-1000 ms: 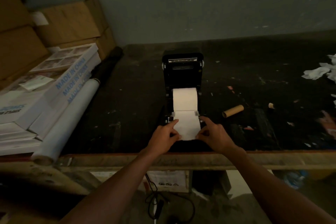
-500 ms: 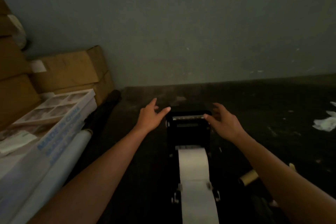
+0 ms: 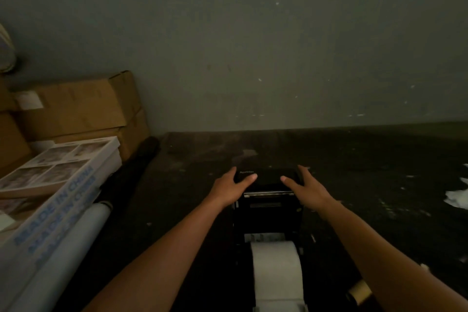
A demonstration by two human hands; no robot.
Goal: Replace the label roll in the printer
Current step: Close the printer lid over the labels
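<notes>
the room is dim. a grey-green wall (image 3: 253, 45) with small pale flecks fills the upper half of the frame and meets a dark, scuffed desk (image 3: 379, 159) that spans the lower right and centre. the desk is black, mottled with pale specks and smears.

low in the centre stands the black printer (image 3: 268, 213), its lid (image 3: 268, 177) raised and tilted back. the left hand (image 3: 229, 189) grips the lid's left edge, thumb on its top face, fingers curled round the side. the right hand (image 3: 307, 189) grips the right edge the same way, thumb on top, fingers spread along the side. both hands are clamped on the lid.

the white label roll (image 3: 277, 261) sits in the open bay below the lid, at the bottom centre, with its paper running down toward the frame's lower edge.

at the lower right a brown cardboard core (image 3: 359, 291) lies on the desk near the right forearm. white paper scraps (image 3: 457, 197) lie at the right edge.

at the left, brown cartons (image 3: 83, 109) are stacked against the wall. in front of them lie flat white boxes (image 3: 55, 185) printed in blue, "made in china". a pale rolled sheet (image 3: 63, 256) lies along them, and a dark roll (image 3: 141, 157) beside it.
</notes>
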